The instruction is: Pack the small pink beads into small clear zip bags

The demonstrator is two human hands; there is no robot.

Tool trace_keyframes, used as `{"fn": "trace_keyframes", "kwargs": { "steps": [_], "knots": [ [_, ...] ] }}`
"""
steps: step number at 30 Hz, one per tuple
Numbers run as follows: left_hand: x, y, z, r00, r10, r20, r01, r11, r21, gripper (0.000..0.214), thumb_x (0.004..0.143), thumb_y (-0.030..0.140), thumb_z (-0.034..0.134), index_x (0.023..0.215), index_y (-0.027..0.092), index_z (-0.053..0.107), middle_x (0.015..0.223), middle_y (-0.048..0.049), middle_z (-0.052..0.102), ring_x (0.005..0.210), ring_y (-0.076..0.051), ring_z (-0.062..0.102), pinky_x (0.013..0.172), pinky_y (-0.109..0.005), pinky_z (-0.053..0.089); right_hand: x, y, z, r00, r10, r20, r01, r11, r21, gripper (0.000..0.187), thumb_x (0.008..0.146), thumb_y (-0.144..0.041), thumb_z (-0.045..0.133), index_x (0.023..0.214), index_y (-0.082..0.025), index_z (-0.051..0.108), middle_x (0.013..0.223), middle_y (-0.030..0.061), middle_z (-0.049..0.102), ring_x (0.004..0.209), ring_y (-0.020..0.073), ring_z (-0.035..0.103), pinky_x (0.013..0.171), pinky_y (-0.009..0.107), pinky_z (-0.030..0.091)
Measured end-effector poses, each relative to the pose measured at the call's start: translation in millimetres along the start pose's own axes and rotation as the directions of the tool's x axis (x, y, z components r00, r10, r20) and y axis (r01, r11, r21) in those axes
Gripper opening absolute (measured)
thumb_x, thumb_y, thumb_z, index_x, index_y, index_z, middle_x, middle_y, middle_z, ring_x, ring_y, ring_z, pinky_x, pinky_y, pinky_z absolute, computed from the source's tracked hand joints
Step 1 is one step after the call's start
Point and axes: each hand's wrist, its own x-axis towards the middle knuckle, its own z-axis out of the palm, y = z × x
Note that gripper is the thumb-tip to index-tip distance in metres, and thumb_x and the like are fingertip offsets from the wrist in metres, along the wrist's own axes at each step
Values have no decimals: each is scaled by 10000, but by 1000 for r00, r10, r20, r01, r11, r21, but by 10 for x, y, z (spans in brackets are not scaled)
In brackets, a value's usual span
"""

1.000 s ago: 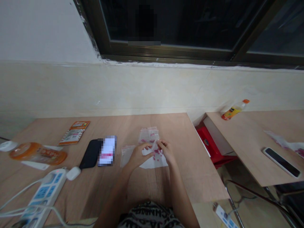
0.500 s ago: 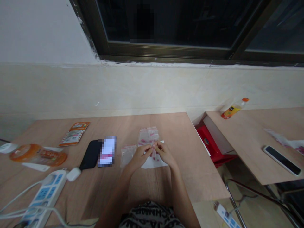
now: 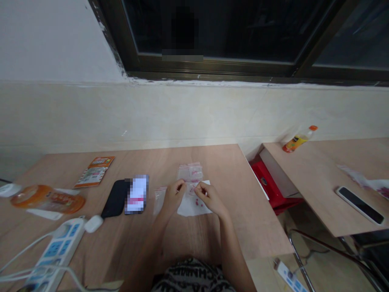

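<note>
Whereas half a second ago the fingertips of both hands met in one spot above the pale, smooth wood-grain worktop [image 3: 121,243], they now stand a little apart, the left hand having slid toward the worktop's left edge. A flat white sheet of paper [image 3: 190,209] lies at the middle of the worktop, nearer its right edge, sprinkled with tiny pink beads [image 3: 199,202]. A black slab-shaped phone [image 3: 114,198] rests left of it, well apart. Just behind the paper, toward the far edge, sits a thin heap of glossy clear plastic bags [image 3: 190,171] with pink specks inside. The left hand [image 3: 173,198] and the right hand [image 3: 210,198] hover over the paper's far edge, fingers curled. Thumb and forefinger of each are closed in a pinch on opposite ends of a small clear plastic bag [image 3: 191,188], which spans the gap between them, just in front of the heap. Its contents are too small and blurred to tell.
</note>
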Motion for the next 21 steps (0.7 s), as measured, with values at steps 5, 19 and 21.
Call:
{"fn": "trace_keyframes", "kwargs": {
  "steps": [5,19,21],
  "knots": [
    [-55,-66,0,992,67,104,-62,997,-55,266,841,388,490,678,180,525,649,20,527,651,-132,513,662,-257,397,11,-12,-20,998,5,-66,-9,999,-52,320,905,-385,488,644,-210,427,573,-39,440,548,123,420,527,232,295],
    [-110,-216,156,930,307,201,-341,926,162,609,606,450,824,1104,210,570,1187,-111,599,1143,-291,539,994,-461,423,-29,-106,-70,999,-20,-50,17,997,-72,181,888,-321,540,760,-195,566,650,-28,517,598,126,470,560,233,338],
    [-103,-225,136,943,285,171,-320,920,227,561,617,449,815,1064,212,571,1083,-87,631,1064,-280,570,942,-441,442,-30,-125,-98,992,-38,-119,28,996,-86,143,874,-334,577,841,-198,605,713,-14,548,649,134,504,592,238,368]
  ]
}}
